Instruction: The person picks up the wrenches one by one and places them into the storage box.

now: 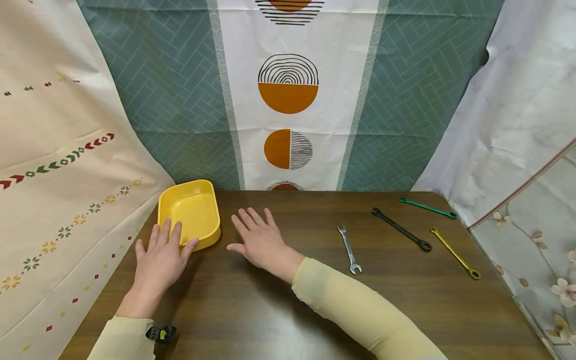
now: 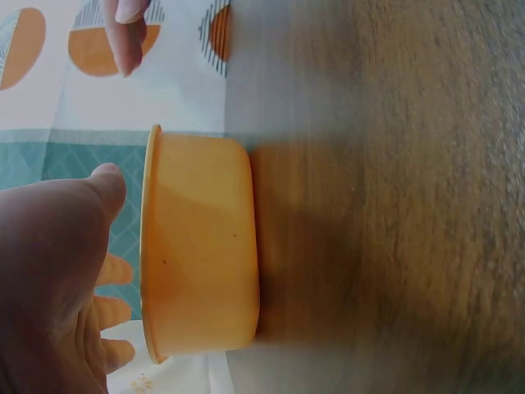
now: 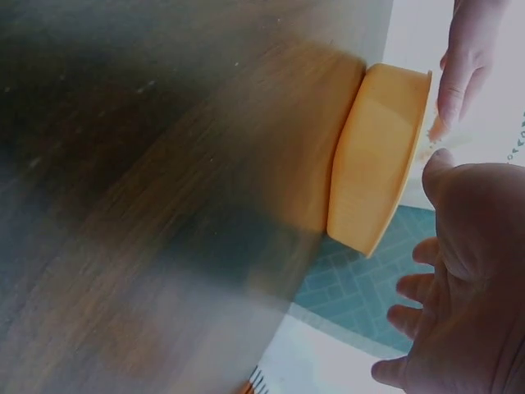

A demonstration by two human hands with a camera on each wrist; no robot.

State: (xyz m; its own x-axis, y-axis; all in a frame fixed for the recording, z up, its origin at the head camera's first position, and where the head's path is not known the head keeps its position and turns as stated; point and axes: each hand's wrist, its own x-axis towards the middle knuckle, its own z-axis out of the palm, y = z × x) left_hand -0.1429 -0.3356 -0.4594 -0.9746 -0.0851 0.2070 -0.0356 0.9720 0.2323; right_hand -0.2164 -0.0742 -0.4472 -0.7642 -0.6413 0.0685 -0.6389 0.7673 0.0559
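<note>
A yellow rectangular plastic tray (image 1: 193, 210) stands at the far left of the wooden table. My left hand (image 1: 162, 257) is spread flat above its near edge, fingers straight and overlapping the tray in the head view. To the tray's right, my right hand (image 1: 261, 240) hovers palm down with its fingers fanned out, holding nothing. The left wrist view shows the tray's side wall (image 2: 201, 246) just beyond the left thumb. In the right wrist view the tray (image 3: 377, 156) sits past the right thumb, with the left hand (image 3: 467, 74) behind it.
Right of my right arm lies a silver open-ended wrench (image 1: 349, 250). Farther right are a black wrench (image 1: 401, 229), a green wrench (image 1: 427, 207) and a yellow wrench (image 1: 455, 253). Patterned cloths hang behind the table (image 1: 252, 320) and along both sides.
</note>
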